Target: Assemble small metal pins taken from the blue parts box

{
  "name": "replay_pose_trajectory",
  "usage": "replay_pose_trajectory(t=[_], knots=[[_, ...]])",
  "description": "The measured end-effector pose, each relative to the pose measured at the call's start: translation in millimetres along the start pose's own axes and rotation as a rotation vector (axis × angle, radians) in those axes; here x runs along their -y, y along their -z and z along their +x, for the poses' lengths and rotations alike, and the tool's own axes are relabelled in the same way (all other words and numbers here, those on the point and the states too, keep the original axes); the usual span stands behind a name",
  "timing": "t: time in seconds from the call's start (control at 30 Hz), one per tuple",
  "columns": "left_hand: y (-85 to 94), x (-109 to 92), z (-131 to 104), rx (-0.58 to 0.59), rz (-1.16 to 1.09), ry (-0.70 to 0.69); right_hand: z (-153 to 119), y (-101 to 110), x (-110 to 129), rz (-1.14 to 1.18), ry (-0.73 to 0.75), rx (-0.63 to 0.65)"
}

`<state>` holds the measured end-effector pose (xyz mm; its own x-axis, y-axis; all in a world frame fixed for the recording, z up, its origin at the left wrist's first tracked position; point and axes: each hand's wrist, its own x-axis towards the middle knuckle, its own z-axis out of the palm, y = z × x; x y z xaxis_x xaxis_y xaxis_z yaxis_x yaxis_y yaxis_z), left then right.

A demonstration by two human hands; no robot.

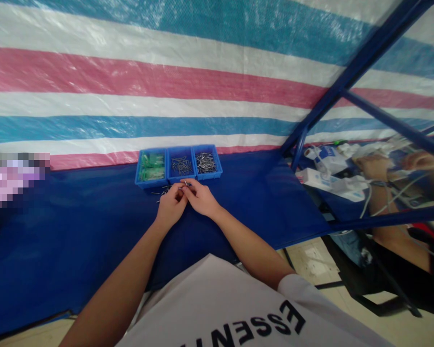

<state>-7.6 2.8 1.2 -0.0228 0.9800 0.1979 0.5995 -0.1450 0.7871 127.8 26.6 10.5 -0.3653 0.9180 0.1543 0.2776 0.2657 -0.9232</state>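
My left hand (172,205) and my right hand (199,196) meet in front of three joined blue bins, fingers pinched together. Between the fingertips is a small metal piece (186,183), too small to make out fully. The left bin (151,183) holds green and clear small bags. Thin metal pins (181,166) lie in the middle bin, and shorter metal pieces (206,163) fill the right one. Several loose metal pins (163,191) lie on the blue table surface beside my left hand, partly hidden by it.
The blue table (75,231) backs onto a striped sheet (166,82). A blue metal frame (311,115) rises at the right. Beyond it are white boxes (318,179), cables and another person's arms (383,197). A pixelated pink patch (10,180) is at the left.
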Motion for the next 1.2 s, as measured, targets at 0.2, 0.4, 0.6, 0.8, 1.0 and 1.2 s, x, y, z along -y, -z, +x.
replay_pose_trajectory(t=[0.2,0.4,0.6,0.8,1.0,1.2], knots=[[-0.8,0.5,0.3,0.002,-0.006,-0.001,0.9,-0.5,-3.9,-0.004,0.006,-0.014],[-0.6,2.3,0.3,0.006,-0.015,-0.015,1.5,-1.1,-6.1,-0.007,-0.006,-0.027],[0.1,1.1,0.1,0.011,-0.032,-0.005,1.6,-0.6,-5.4,0.004,-0.022,-0.026],[0.6,-0.4,0.2,0.016,-0.022,0.007,1.4,0.0,-4.6,0.011,-0.068,-0.046],[1.7,-2.9,0.0,0.021,-0.036,-0.004,1.5,-0.5,-4.1,0.007,-0.097,-0.07],[1.9,-4.2,-0.5,0.023,-0.041,-0.005,1.3,-0.3,-2.4,0.006,-0.106,-0.094]])
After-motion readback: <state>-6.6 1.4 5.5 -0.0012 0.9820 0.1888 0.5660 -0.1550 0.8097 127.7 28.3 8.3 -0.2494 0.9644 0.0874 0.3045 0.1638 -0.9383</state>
